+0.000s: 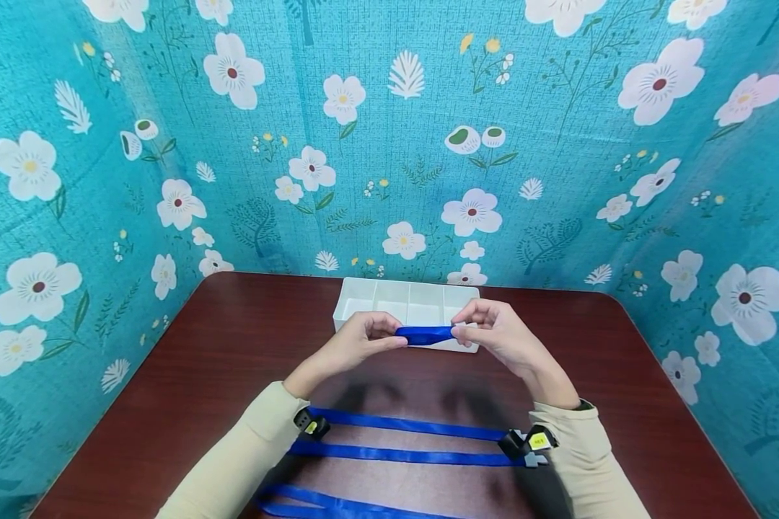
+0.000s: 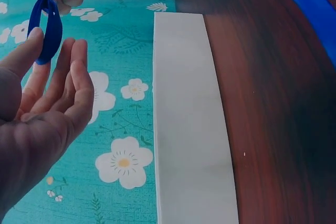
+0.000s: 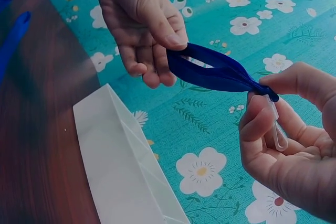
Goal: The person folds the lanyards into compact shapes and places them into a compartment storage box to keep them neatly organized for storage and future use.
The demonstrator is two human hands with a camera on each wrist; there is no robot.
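Observation:
A blue ribbon lanyard (image 1: 425,335), gathered into a short loop, is stretched between both hands above the table. My left hand (image 1: 360,342) pinches one end of it between thumb and index finger; in the right wrist view the other fingers hang loosely curled. At the opposite end my right hand (image 1: 503,342) grips the gathered ribbon with thumb and fingers. From that end a clear plastic hook (image 3: 281,136) sticks out down against the right fingers. The ribbon bows apart in the middle, leaving a slit (image 3: 202,62).
Behind the hands stands a white divided tray (image 1: 339,313) on the dark red wooden table (image 1: 234,346). Nearer the body, several blue ribbon straps (image 1: 402,454) lie across the tabletop, partly under the forearms. A floral teal cloth (image 1: 389,166) hangs around the table's back and sides.

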